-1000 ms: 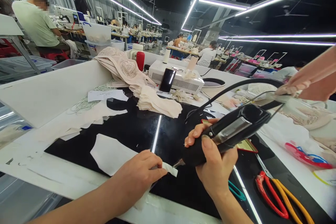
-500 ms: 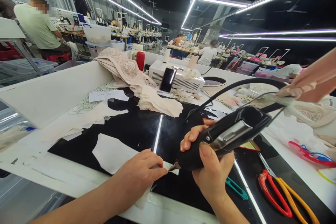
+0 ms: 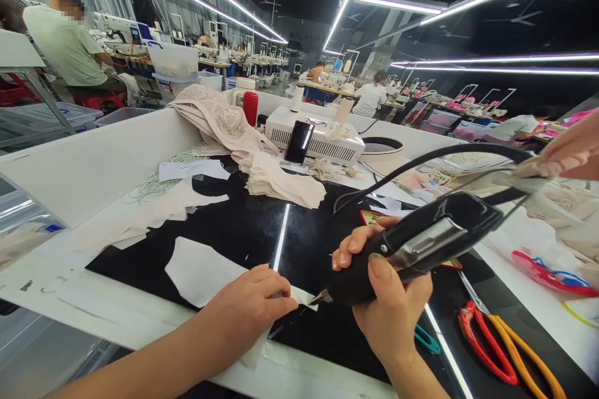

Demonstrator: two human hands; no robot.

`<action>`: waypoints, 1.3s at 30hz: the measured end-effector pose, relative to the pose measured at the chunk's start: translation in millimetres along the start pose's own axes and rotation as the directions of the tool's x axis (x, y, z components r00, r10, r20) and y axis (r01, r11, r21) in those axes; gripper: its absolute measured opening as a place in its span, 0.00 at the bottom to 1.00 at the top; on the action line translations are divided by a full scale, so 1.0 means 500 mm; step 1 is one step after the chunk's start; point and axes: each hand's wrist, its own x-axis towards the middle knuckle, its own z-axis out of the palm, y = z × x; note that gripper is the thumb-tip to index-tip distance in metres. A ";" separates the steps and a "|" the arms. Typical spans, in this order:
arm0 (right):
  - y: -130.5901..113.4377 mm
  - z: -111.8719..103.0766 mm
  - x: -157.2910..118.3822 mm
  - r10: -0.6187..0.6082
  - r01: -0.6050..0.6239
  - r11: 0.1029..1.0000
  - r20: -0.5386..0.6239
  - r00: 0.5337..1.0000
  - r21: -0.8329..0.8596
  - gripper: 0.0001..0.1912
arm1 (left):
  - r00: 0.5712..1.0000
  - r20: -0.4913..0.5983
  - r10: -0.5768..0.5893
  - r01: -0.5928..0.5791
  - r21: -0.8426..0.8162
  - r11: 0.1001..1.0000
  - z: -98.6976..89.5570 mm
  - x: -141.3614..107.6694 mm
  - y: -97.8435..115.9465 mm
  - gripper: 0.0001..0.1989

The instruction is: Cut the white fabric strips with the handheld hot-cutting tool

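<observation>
In my right hand [image 3: 390, 299] is a black corded handheld tool [image 3: 416, 249] with a metal lever on its side, my fingers wrapped round its body. Its pointed metal tip [image 3: 319, 298] meets the right end of a narrow white fabric piece [image 3: 304, 297]. My left hand [image 3: 253, 302] pinches that piece just left of the tip, its fingertips low over the black work surface [image 3: 309, 237]. Behind my left hand lies a larger flat white piece [image 3: 201, 268]. Whether the two white pieces are joined is hidden by my hand.
Right of my right hand lie scissors [image 3: 486, 343] with red and orange handles and a teal thread snipper [image 3: 427, 340]. Beige fabric pieces [image 3: 285, 181], a phone [image 3: 299, 141] and a white vented box [image 3: 318, 131] stand behind. A black cable [image 3: 430, 149] arches over the right side.
My right hand has moved right with the black tool, and its tip has slid right along the white piece towards the end. My left hand has barely moved.
</observation>
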 end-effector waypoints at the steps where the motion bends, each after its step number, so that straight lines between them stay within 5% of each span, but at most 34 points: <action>1: 0.000 -0.001 -0.002 0.000 0.000 1.000 0.000 1.000 -0.009 0.18 | 1.000 0.006 0.003 -0.003 0.001 1.000 -0.001 0.000 0.001 0.17; 14: -0.004 -0.005 -0.018 -0.020 0.020 0.999 -0.003 1.000 -0.044 0.17 | 0.993 -0.006 -0.120 0.119 0.221 0.968 -0.008 -0.016 0.028 0.27; 24: -0.010 -0.009 -0.036 -0.027 0.027 0.998 -0.011 1.000 -0.053 0.17 | 0.994 -0.004 -0.107 0.104 0.263 0.959 -0.012 -0.018 0.029 0.23; 28: -0.016 -0.003 -0.043 -0.018 0.018 0.999 -0.012 1.000 -0.047 0.17 | 0.998 -0.012 -0.060 0.060 0.429 0.902 -0.002 -0.010 0.048 0.14; 32: -0.021 0.002 -0.049 -0.011 0.011 0.999 -0.003 1.000 -0.048 0.17 | 0.993 -0.111 0.032 0.030 0.516 0.856 0.026 -0.012 0.061 0.36; 39: -0.012 0.012 -0.025 -0.009 0.009 1.000 0.013 1.000 -0.008 0.17 | 0.985 -0.164 0.052 0.043 0.530 0.847 0.052 -0.030 0.061 0.41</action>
